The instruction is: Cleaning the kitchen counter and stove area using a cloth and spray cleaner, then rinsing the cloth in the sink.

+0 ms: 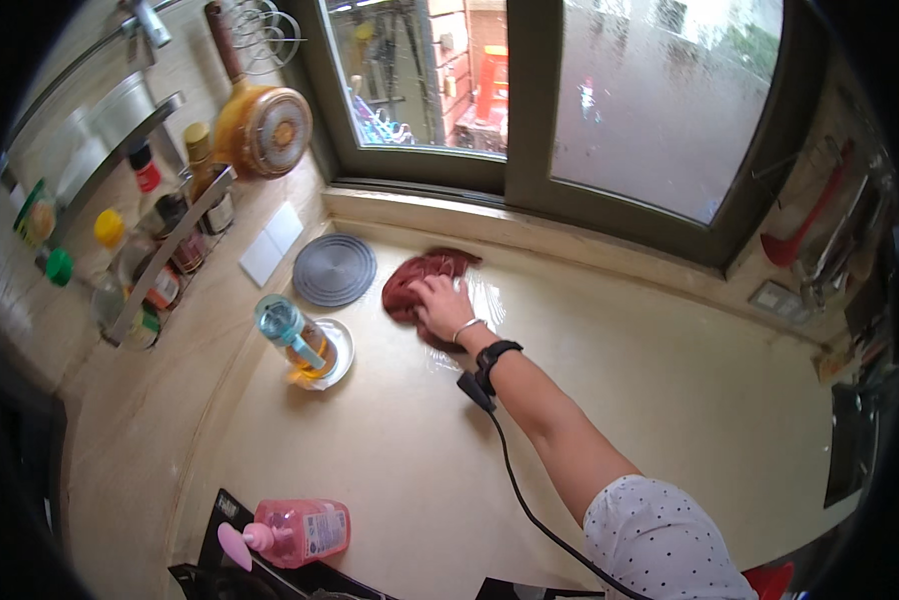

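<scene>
My right hand (pixel 443 306) presses down on a crumpled dark red cloth (pixel 408 289) on the pale countertop, fingers spread over the fabric. Wet streaks (pixel 487 300) shine on the surface beside the cloth. A bracelet and a black wrist device (pixel 494 360) are on this arm, and a black cable runs from the device towards the bottom edge. My left hand is out of view. A round grey trivet (pixel 335 270) lies just left of the cloth. Nearer to me, a glass oil bottle with a light blue top (pixel 299 341) stands on a white saucer (pixel 342 337).
A pink pump soap bottle (pixel 303 532) is at the lower left. Wall racks hold seasoning bottles (pixel 209 195) and a hanging pan (pixel 266 135). The window sill (pixel 524 221) borders the counter's far side. A red ladle (pixel 794 232) and other utensils hang at the right.
</scene>
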Action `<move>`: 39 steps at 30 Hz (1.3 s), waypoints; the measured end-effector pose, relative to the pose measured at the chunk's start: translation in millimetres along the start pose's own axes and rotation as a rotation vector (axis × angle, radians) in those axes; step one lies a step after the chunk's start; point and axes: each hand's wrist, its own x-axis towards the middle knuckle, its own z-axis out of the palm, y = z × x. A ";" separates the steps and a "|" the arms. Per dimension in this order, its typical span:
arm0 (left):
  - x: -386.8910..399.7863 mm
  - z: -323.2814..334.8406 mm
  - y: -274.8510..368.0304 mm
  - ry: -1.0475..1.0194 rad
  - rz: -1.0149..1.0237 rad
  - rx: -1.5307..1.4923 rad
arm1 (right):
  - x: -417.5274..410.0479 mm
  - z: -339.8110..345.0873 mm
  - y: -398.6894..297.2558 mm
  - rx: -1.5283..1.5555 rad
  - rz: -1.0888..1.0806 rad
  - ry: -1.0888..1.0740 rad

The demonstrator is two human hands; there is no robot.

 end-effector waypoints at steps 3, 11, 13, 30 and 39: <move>7.0 6.5 20.4 -0.005 -0.051 0.003 | -5.3 -22.0 46.3 -0.049 0.179 -0.018; 20.5 46.7 44.8 -0.160 -0.003 0.010 | -169.0 -171.3 180.5 -0.247 0.420 -0.014; 20.1 59.3 55.6 -0.263 -0.008 0.020 | -224.2 -214.4 212.2 -0.307 0.516 -0.043; -75.5 223.8 98.5 -0.737 0.105 0.122 | -696.2 -513.6 407.5 -0.680 1.578 0.377; -106.6 257.1 112.5 -0.769 0.141 0.132 | -714.1 -523.2 337.1 -0.401 1.041 0.619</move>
